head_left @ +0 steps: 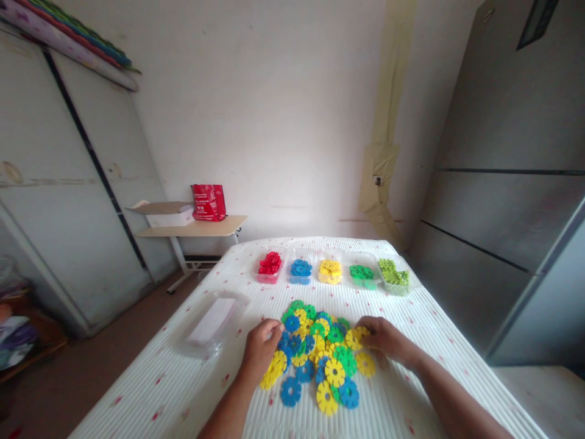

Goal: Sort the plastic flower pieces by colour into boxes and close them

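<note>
A pile of notched plastic snowflake discs (335,372) in yellow, blue and green lies spread on the table in front of me. My left hand (262,350) is at the pile's left edge, thumb and fingers pressed together; what they hold, if anything, is hidden. Just below it are yellow discs (273,371) and a blue disc (291,391). On the right side of the pile, my right hand (381,338) pinches a yellow disc (354,339), its fingertips partly covered. Another yellow disc (365,364) rests beneath that hand.
Beyond the pile stand clear tubs holding red discs (269,264), blue discs (300,269), yellow discs (329,269), green discs (362,272) and light green discs (393,273). A clear plastic box (212,323) lies left on the white tablecloth (183,399). A side table (214,226) carries a red bag (209,202).
</note>
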`<action>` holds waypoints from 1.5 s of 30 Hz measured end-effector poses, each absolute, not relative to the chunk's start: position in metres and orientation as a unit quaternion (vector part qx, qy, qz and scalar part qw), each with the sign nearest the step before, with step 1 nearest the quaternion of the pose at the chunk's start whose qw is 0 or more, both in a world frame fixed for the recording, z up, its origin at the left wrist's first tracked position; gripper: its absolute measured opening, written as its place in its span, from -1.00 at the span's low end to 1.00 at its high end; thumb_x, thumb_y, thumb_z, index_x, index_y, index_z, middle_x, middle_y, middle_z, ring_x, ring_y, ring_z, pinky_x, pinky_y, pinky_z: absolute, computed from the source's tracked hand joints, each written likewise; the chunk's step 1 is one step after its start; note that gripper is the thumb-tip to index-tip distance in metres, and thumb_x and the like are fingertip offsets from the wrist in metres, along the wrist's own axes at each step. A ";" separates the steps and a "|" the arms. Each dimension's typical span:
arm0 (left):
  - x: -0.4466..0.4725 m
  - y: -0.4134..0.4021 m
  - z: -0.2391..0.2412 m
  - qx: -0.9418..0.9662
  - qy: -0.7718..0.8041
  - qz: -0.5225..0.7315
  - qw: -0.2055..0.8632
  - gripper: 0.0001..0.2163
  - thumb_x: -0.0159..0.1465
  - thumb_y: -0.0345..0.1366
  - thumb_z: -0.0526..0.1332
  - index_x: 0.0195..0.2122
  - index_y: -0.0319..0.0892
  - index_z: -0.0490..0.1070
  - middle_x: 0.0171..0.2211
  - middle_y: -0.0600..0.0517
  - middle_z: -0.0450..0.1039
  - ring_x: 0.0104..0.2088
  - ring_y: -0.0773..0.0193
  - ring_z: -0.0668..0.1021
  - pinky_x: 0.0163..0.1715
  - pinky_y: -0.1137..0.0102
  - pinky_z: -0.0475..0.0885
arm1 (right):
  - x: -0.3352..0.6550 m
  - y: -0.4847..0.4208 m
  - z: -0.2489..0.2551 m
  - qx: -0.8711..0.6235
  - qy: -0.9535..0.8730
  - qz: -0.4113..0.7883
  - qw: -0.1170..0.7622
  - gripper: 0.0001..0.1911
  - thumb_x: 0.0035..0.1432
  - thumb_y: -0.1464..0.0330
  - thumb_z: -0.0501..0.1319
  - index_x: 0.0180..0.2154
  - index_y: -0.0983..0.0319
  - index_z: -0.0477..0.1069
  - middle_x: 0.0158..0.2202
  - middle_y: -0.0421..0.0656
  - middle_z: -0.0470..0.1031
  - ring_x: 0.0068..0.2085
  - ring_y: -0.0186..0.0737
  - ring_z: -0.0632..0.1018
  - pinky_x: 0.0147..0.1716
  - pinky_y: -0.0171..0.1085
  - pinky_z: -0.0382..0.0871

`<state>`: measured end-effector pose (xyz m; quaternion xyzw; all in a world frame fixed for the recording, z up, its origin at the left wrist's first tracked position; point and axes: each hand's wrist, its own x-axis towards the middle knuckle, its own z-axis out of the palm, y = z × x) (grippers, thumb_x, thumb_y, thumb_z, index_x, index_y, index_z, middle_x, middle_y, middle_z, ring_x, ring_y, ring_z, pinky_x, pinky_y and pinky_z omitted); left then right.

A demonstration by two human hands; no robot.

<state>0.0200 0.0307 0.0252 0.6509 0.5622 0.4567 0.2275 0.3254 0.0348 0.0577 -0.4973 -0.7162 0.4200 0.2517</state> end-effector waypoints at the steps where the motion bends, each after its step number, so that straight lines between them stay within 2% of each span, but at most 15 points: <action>1: 0.020 0.031 0.025 0.652 0.562 0.455 0.228 -0.71 0.16 -0.12 0.05 -0.44 -0.22 0.44 -0.50 0.04 0.45 -0.42 0.29 0.47 -0.38 0.48 0.36 | 0.326 0.035 0.058 -0.496 -0.713 0.430 0.246 -0.86 -0.18 0.45 0.10 -0.45 0.27 0.34 -0.56 -0.30 0.28 -0.53 -0.43 0.26 -0.58 -0.43 0.08; 3: 0.020 0.031 0.024 0.650 0.563 0.455 0.231 -0.71 0.16 -0.12 0.04 -0.45 -0.22 0.43 -0.51 0.04 0.44 -0.42 0.29 0.46 -0.38 0.48 0.35 | 0.327 0.037 0.062 -0.495 -0.709 0.442 0.239 -0.92 -0.19 0.43 0.13 -0.51 0.27 0.30 -0.60 -0.32 0.24 -0.56 -0.46 0.24 -0.62 -0.44 0.05; 7: 0.021 0.032 0.024 0.646 0.564 0.459 0.234 -0.71 0.15 -0.12 0.05 -0.47 -0.23 0.42 -0.49 0.03 0.43 -0.41 0.29 0.45 -0.39 0.49 0.34 | 0.317 0.055 0.080 -0.505 -0.692 0.450 0.250 -0.89 -0.21 0.40 0.17 -0.55 0.26 0.24 -0.68 -0.36 0.18 -0.65 -0.50 0.20 -0.70 -0.46 -0.01; 10: 0.021 0.032 0.025 0.643 0.564 0.461 0.235 -0.72 0.15 -0.13 0.06 -0.48 -0.23 0.42 -0.49 0.03 0.42 -0.41 0.30 0.45 -0.39 0.50 0.33 | 0.301 0.084 0.103 -0.531 -0.684 0.397 0.305 -0.88 -0.16 0.39 0.19 -0.56 0.25 0.24 -0.73 -0.37 0.18 -0.70 -0.50 0.21 -0.72 -0.46 0.04; 12: 0.021 0.032 0.024 0.639 0.564 0.464 0.239 -0.73 0.14 -0.14 0.06 -0.48 -0.23 0.42 -0.50 0.04 0.42 -0.42 0.30 0.44 -0.39 0.50 0.32 | 0.291 0.105 0.117 -0.567 -0.657 0.330 0.370 -0.93 -0.10 0.41 0.17 -0.49 0.27 0.29 -0.67 -0.31 0.29 -0.67 -0.49 0.30 -0.69 -0.47 0.14; 15: 0.019 0.033 0.022 0.638 0.563 0.466 0.243 -0.73 0.15 -0.15 0.05 -0.46 -0.23 0.42 -0.51 0.05 0.41 -0.41 0.30 0.45 -0.38 0.49 0.32 | 0.284 0.127 0.128 -0.619 -0.609 0.265 0.419 -0.78 -0.08 0.43 0.18 -0.29 0.29 0.32 -0.45 -0.18 0.43 -0.61 -0.45 0.42 -0.65 -0.46 0.24; 17: 0.019 0.033 0.021 0.639 0.562 0.465 0.245 -0.72 0.16 -0.14 0.04 -0.45 -0.22 0.41 -0.50 0.05 0.41 -0.41 0.30 0.45 -0.37 0.49 0.32 | 0.284 0.128 0.123 -0.627 -0.612 0.247 0.413 -0.79 -0.09 0.44 0.17 -0.30 0.29 0.33 -0.44 -0.16 0.43 -0.62 -0.43 0.43 -0.65 -0.44 0.24; 20: 0.019 0.033 0.022 0.640 0.559 0.465 0.247 -0.73 0.16 -0.14 0.05 -0.43 -0.22 0.42 -0.48 0.04 0.44 -0.40 0.29 0.46 -0.36 0.49 0.33 | 0.292 0.113 0.099 -0.615 -0.646 0.228 0.390 -0.94 -0.10 0.44 0.13 -0.48 0.28 0.35 -0.55 -0.23 0.39 -0.63 -0.42 0.41 -0.61 -0.43 0.22; 22: 0.019 0.033 0.023 0.639 0.560 0.467 0.246 -0.75 0.15 -0.15 0.06 -0.42 -0.21 0.43 -0.46 0.04 0.46 -0.38 0.29 0.47 -0.35 0.48 0.33 | 0.300 0.099 0.078 -0.594 -0.692 0.204 0.356 -0.92 -0.10 0.43 0.09 -0.54 0.26 0.35 -0.59 -0.24 0.38 -0.61 -0.39 0.41 -0.58 -0.41 0.22; 26: 0.019 0.034 0.022 0.625 0.561 0.480 0.251 -0.76 0.12 -0.16 0.09 -0.40 -0.20 0.45 -0.45 0.03 0.49 -0.37 0.28 0.49 -0.32 0.47 0.34 | 0.314 0.077 0.044 -0.581 -0.743 0.149 0.296 -0.85 -0.09 0.42 0.02 -0.52 0.23 0.36 -0.56 -0.22 0.41 -0.50 -0.32 0.43 -0.49 -0.38 0.21; 31: 0.016 0.043 0.015 0.603 0.554 0.480 0.315 -0.76 0.05 -0.23 0.14 -0.32 -0.24 0.45 -0.40 0.00 0.49 -0.34 0.26 0.50 -0.30 0.45 0.37 | 0.316 0.070 0.031 -0.583 -0.749 0.110 0.295 -0.82 -0.03 0.41 -0.02 -0.46 0.22 0.35 -0.47 -0.19 0.43 -0.42 -0.30 0.43 -0.41 -0.37 0.21; 34: 0.017 0.051 0.018 0.597 0.569 0.447 0.348 -0.70 0.00 -0.26 0.17 -0.23 -0.25 0.44 -0.41 0.02 0.46 -0.38 0.29 0.49 -0.36 0.46 0.36 | 0.314 0.071 0.027 -0.580 -0.757 0.082 0.290 -0.82 -0.01 0.42 -0.02 -0.46 0.22 0.35 -0.45 -0.18 0.43 -0.41 -0.30 0.42 -0.40 -0.38 0.19; 37: 0.024 0.057 0.028 0.621 0.614 0.379 0.307 -0.68 -0.02 -0.30 0.17 -0.20 -0.22 0.44 -0.46 0.06 0.41 -0.44 0.32 0.46 -0.41 0.48 0.32 | 0.313 0.073 0.024 -0.575 -0.762 0.066 0.291 -0.81 0.02 0.41 -0.03 -0.46 0.22 0.35 -0.44 -0.17 0.42 -0.40 -0.30 0.42 -0.39 -0.38 0.19; 41: 0.039 0.057 0.041 0.660 0.682 0.261 0.177 -0.69 -0.03 -0.34 0.19 -0.20 -0.13 0.44 -0.35 0.01 0.39 -0.32 0.27 0.45 -0.31 0.46 0.29 | 0.313 0.072 0.023 -0.575 -0.765 0.056 0.283 -0.81 0.03 0.42 -0.02 -0.46 0.21 0.34 -0.43 -0.17 0.42 -0.39 -0.31 0.42 -0.40 -0.39 0.18; 45: 0.049 0.050 0.043 0.656 0.710 0.227 0.118 -0.75 0.01 -0.33 0.17 -0.23 -0.09 0.40 -0.28 0.02 0.39 -0.26 0.27 0.44 -0.31 0.48 0.26 | 0.312 0.071 0.023 -0.578 -0.765 0.050 0.280 -0.81 0.04 0.42 -0.02 -0.46 0.21 0.35 -0.43 -0.17 0.42 -0.39 -0.31 0.42 -0.40 -0.39 0.18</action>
